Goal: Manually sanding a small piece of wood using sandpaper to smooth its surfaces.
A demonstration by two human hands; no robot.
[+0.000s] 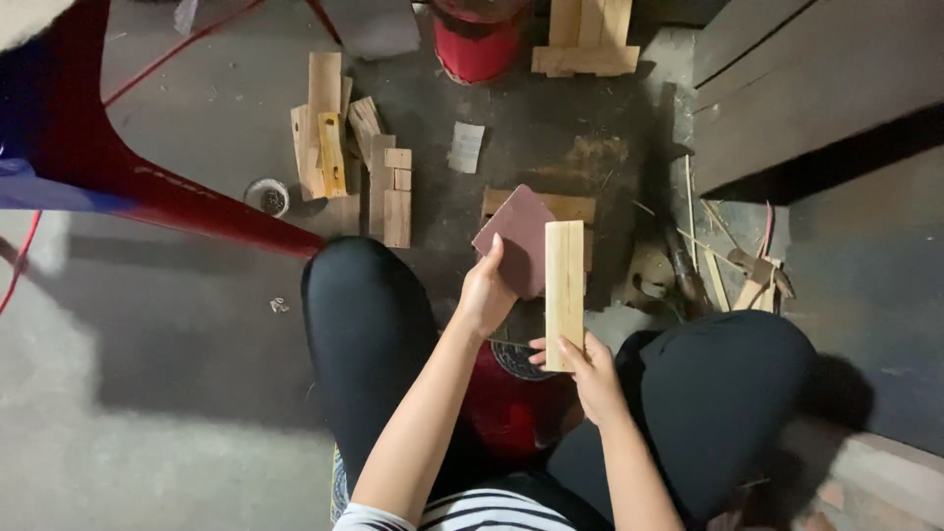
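My left hand (pixel 485 295) holds a sheet of dark reddish-brown sandpaper (pixel 516 239) by its lower edge, lifted between my knees. My right hand (pixel 582 369) grips the lower end of a pale wooden block (pixel 564 290), which stands upright just right of the sandpaper. The sandpaper's right edge touches or overlaps the block's left side. Both hands are above my lap, with my black-clad knees on either side.
Several wood offcuts (pixel 349 147) lie on the concrete floor ahead left. A red bucket (pixel 477 39) and stacked wood pieces (pixel 585 39) sit at the top. A red chair leg (pixel 147 187) crosses the left. Dark planks (pixel 806 88) rise at right. A small tin (pixel 267 198) stands by the offcuts.
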